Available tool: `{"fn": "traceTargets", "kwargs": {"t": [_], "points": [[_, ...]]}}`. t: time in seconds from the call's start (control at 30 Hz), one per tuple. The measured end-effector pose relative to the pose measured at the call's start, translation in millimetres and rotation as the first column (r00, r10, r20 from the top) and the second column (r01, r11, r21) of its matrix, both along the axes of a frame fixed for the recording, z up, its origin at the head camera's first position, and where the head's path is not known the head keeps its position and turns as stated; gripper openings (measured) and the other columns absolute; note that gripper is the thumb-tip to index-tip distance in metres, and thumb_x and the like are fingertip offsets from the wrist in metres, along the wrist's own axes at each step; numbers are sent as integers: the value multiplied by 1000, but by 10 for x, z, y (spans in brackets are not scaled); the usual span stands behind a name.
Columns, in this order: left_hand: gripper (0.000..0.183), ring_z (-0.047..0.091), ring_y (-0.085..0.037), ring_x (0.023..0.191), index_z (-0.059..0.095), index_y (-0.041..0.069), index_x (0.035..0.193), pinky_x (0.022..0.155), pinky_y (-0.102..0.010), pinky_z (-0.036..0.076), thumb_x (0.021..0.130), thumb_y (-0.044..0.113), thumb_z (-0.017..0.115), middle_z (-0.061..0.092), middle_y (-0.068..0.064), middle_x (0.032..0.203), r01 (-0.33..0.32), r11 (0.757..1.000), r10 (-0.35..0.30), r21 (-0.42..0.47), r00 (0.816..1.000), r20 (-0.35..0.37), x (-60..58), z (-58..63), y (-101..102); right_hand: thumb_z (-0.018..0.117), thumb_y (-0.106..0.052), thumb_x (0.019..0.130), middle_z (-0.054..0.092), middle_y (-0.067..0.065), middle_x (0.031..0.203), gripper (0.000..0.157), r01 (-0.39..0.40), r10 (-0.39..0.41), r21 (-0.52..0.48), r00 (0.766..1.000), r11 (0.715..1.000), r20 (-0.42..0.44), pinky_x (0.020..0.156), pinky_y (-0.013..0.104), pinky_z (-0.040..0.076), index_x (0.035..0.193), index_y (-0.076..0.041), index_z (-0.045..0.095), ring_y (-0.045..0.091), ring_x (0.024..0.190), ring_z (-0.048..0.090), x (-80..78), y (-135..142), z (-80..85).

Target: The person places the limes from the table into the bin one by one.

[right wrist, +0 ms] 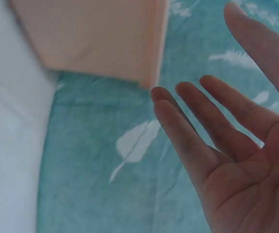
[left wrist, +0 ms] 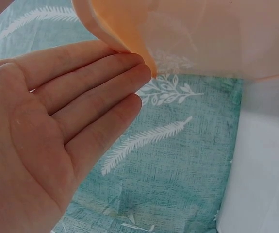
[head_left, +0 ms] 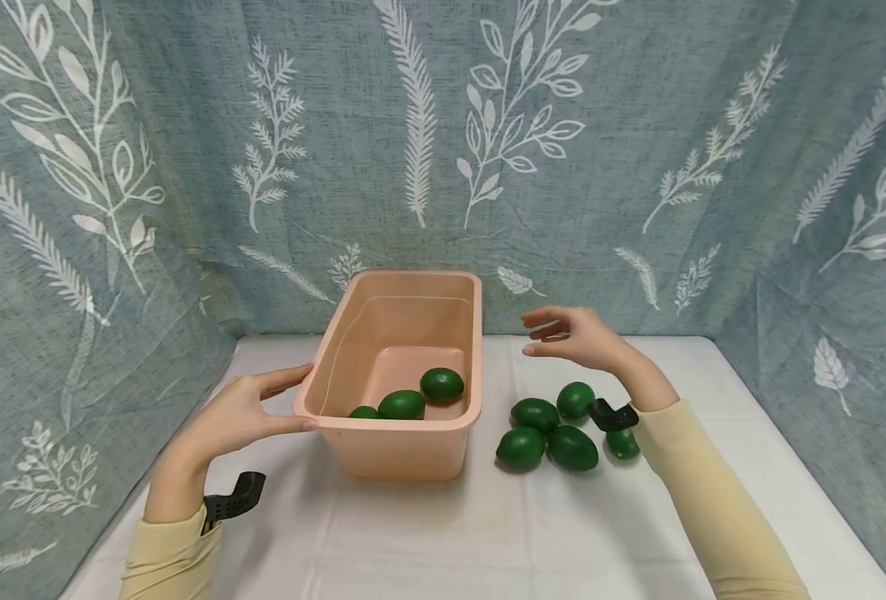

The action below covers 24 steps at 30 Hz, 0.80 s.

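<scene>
A peach-coloured plastic bin (head_left: 405, 446) stands on the table with smooth, dark green oval fruits (head_left: 402, 405) on its floor; the front wall partly hides one. At its left corner my left hand (head_left: 236, 417) touches the rim, with fingers (left wrist: 88, 87) straight and side by side. My right hand (head_left: 573, 337) is raised to the right of the bin, holding nothing, its fingers (right wrist: 188, 136) spread and loosely bent. Below it, several more green fruits (head_left: 573, 447) lie grouped on the table, one (head_left: 623, 444) partly hidden by the wrist camera.
A white cloth (head_left: 412, 533) covers the table. Teal curtains with white leaf prints (head_left: 600, 167) close off the back and both sides, the back one right behind the bin. Black cameras (head_left: 234, 497) sit on both wrists.
</scene>
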<state>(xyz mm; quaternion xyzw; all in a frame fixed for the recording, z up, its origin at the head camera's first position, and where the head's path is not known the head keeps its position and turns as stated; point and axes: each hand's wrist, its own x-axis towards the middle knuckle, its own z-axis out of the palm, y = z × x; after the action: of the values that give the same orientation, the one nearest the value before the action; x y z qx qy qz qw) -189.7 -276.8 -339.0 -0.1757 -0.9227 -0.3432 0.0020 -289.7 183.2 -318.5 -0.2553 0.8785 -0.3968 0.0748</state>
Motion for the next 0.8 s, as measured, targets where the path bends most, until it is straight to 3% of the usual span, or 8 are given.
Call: {"fn": "traceTargets", "kwargs": {"t": [0.2,0.43,0.8], "points": [[76,46,-35,130,49,14,141,100,-55,44,76,44,77,52,-6,139,2,1000,-2,-7,1000,-2,13,16,31,72,-35,84,55,15,134,58,32,-31,-6,999,999,22,94,44,51,134,-10,54,32,118,58,57,296,-205],[76,44,-37,131,48,14,141,100,-56,42,77,43,77,52,-8,140,9,1000,-9,-1,1000,7,19,31,49,71,-43,83,56,14,133,61,126,-128,40,991,991,31,93,45,52,134,-13,54,31,118,57,154,573,-388],[74,45,-39,130,48,14,140,99,-56,44,78,41,77,52,-9,139,20,1000,-20,1,1000,-4,22,38,48,68,-41,86,57,17,131,59,174,-176,81,984,981,19,95,48,50,134,-10,54,34,117,57,308,910,-664]]}}
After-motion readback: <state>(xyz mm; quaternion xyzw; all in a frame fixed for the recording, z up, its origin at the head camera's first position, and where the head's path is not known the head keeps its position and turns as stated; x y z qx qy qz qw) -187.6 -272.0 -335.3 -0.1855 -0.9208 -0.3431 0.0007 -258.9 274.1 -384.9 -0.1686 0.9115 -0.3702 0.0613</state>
